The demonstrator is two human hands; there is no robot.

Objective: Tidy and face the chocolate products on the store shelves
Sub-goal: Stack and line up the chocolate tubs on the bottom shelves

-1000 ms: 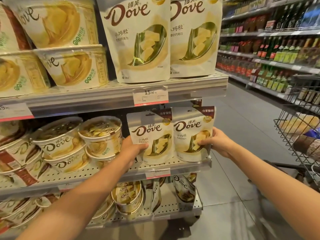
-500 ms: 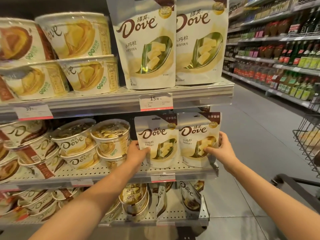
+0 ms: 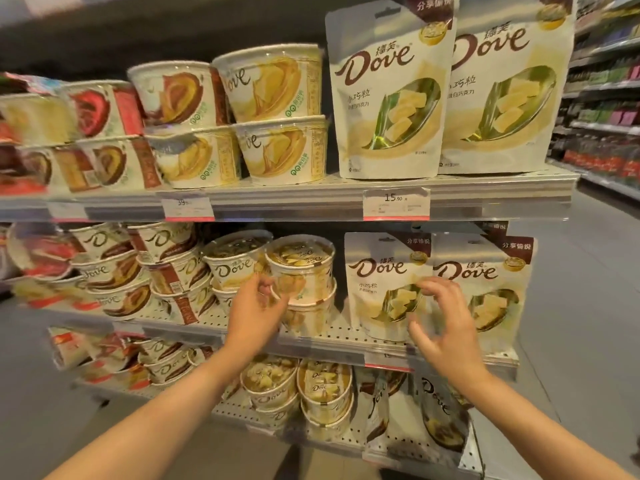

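Reaching toward the middle shelf (image 3: 346,336), the left hand (image 3: 254,311) curls loosely, empty, by a tub (image 3: 301,268), the right hand (image 3: 446,327) spread before two upright pouches (image 3: 388,285), probably to face them.

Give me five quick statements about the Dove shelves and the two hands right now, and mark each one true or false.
1. Two white Dove pouches stand side by side on the middle shelf. True.
2. The right hand grips a tub. False: it hovers in front of the pouches with curled fingers, holding nothing.
3. The left hand is at the stacked tubs. True.
4. The price tag under the large pouches reads 39. False: it reads 15.90.
5. The top shelf holds only pouches. False: tubs stand left of them.
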